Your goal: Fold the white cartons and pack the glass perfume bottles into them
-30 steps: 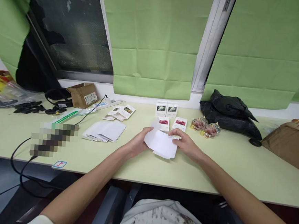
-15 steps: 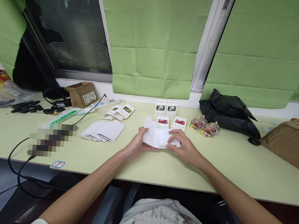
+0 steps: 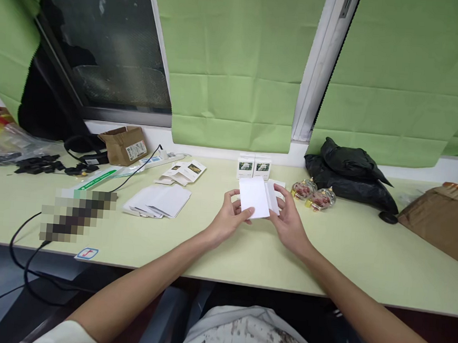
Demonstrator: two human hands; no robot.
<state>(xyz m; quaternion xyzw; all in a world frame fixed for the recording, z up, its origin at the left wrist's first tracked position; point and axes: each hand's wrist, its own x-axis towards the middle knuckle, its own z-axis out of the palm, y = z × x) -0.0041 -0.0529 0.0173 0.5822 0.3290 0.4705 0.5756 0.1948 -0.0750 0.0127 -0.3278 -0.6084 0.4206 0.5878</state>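
Observation:
Between both hands, above the table, is a white folded paper box (image 3: 254,197) with its plain side toward me. My left hand (image 3: 231,214) grips its left edge, thumb on the front face and fingers behind. My right hand (image 3: 289,217) pinches a narrow side panel at the right. Just behind stand two small white boxes (image 3: 246,166) with white-flower pictures. The held box hides most of what lies right behind it. A stack of flat white cartons (image 3: 159,200) lies to the left, with flat cartons showing yellow-flower pictures (image 3: 187,172) beyond it.
Two clear round ornaments (image 3: 322,199) with reddish filling sit right of my hands. Behind them lie black plastic bags (image 3: 344,170); a brown cardboard box (image 3: 443,222) is at far right. On the left are an open carton (image 3: 124,146), cables, black parts (image 3: 41,164) and a blurred patch.
The white box was opened out flat-like with a raised flap; now it is lifted, turned and folded closer together. My left hand moved right, and my right thumb now grips the side panel.

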